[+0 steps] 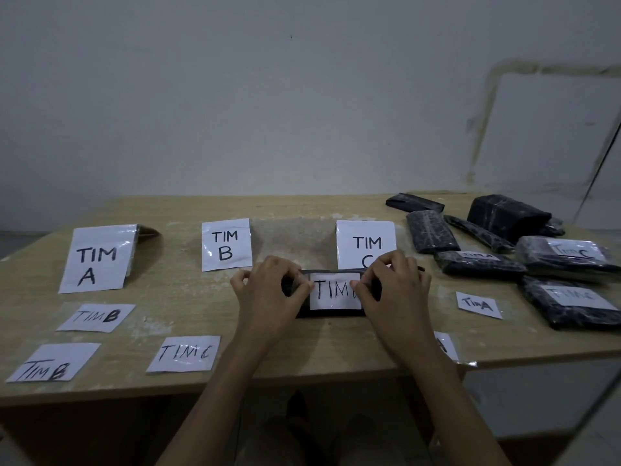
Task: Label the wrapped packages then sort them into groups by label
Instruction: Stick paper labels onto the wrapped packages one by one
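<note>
The black package (331, 313) lies crosswise on the worktop (302, 358), between the left hand (268, 290) and right hand (393, 287), which each pinch an end of its label (332, 292).

At frame centre, the left hand (268, 290) and right hand (393, 284) pinch a white "TIM" label (332, 290) onto a black wrapped package (331, 313) on the wooden table (174, 297).
</note>
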